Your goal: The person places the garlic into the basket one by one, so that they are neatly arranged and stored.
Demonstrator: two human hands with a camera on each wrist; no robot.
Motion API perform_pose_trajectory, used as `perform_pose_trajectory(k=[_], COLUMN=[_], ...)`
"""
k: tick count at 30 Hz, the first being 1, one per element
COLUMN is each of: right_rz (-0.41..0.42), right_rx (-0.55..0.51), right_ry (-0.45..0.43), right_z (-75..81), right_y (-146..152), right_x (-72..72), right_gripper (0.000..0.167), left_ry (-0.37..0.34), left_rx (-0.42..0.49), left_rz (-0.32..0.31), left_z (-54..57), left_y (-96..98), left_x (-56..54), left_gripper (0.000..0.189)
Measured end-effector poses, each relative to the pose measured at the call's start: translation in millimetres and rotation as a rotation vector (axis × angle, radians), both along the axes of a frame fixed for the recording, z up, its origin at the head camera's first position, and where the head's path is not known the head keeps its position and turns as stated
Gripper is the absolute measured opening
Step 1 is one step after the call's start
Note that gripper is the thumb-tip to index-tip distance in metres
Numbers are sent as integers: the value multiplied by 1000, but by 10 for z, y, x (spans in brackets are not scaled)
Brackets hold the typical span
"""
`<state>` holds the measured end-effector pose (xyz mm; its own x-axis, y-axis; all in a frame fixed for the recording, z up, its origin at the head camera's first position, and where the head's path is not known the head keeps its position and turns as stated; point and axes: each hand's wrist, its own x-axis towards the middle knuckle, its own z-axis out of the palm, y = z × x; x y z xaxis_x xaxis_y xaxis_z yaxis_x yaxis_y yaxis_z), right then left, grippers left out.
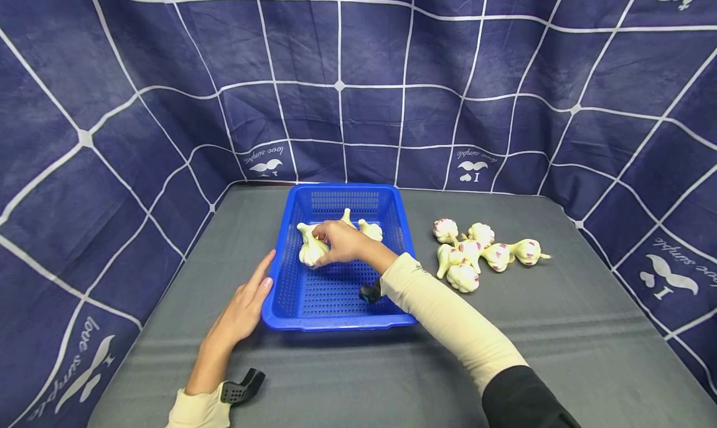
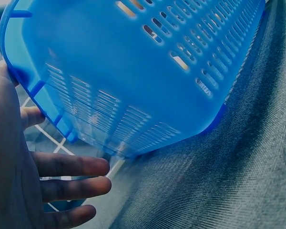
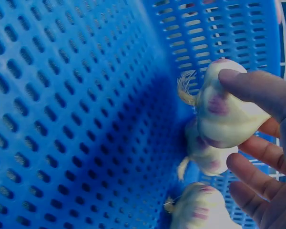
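In the head view my right hand [image 1: 343,241] reaches into a blue plastic basket [image 1: 338,323] and grips a white garlic bulb [image 1: 311,254] near the left wall. The right wrist view shows thumb and fingers around that held garlic bulb [image 3: 229,117], its root tuft pointing away from the palm. Below it are two more bulbs, a partly covered one [image 3: 212,157] and a lower one [image 3: 200,210]. Straight-fingered, my left hand [image 1: 242,310] touches the basket's left rim from outside. In the left wrist view several fingers of the left hand [image 2: 19,167] extend beside the perforated wall.
Several purple-streaked garlic bulbs [image 1: 463,277] lie in a cluster on the grey cloth [image 1: 560,328], right of the basket. A blue checked curtain [image 1: 370,61] hangs behind and along both sides of the table.
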<state>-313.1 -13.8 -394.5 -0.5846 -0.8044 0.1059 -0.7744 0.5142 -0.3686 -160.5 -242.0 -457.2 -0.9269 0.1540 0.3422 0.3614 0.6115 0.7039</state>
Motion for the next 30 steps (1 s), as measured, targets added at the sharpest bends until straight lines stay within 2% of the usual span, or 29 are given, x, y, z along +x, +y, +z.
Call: perform_pose_trajectory(k=[5, 12, 21, 30], right_rz=[-20, -6, -16, -73], right_rx=[53, 100, 100, 107], right_ry=[12, 31, 38, 11], right_z=[-40, -108, -145, -102], right_y=[-8, -35, -56, -49], right_x=[8, -25, -30, 7], right_gripper=[44, 38, 55, 57], left_ry=[-9, -4, -15, -32], left_rx=[7, 10, 10, 12], left_rz=[1, -3, 2, 2], left_z=[-1, 3, -3, 13], left_y=[1, 1, -5, 5], left_x=[5, 11, 22, 25], left_gripper=[50, 50, 50, 50])
